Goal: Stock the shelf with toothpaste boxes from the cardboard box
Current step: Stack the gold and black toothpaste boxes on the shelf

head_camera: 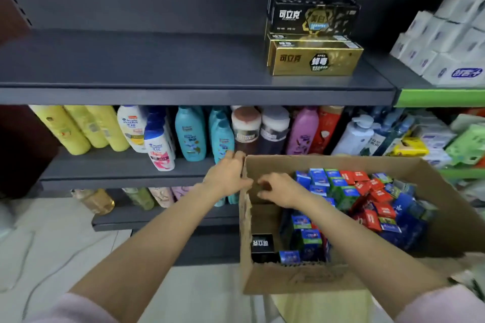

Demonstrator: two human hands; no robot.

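Note:
An open cardboard box (296, 279) stands at lower right, filled with upright toothpaste boxes (367, 194) in blue, green and red, plus one black box (262, 244) near its front left corner. My left hand (225, 176) grips the box's left wall at its far corner. My right hand (280, 190) is inside the box by the left wall, fingers curled; whether it holds anything I cannot tell. On the dark grey upper shelf (157, 84), black toothpaste boxes (312, 16) are stacked on gold ones (315, 60).
The lower shelves hold shampoo bottles (189, 134) in many colours. White tissue packs (451, 42) fill the neighbouring shelf with a green edge at right. Left of the stacked boxes the upper shelf is bare. A pale tiled floor (52, 244) lies at lower left.

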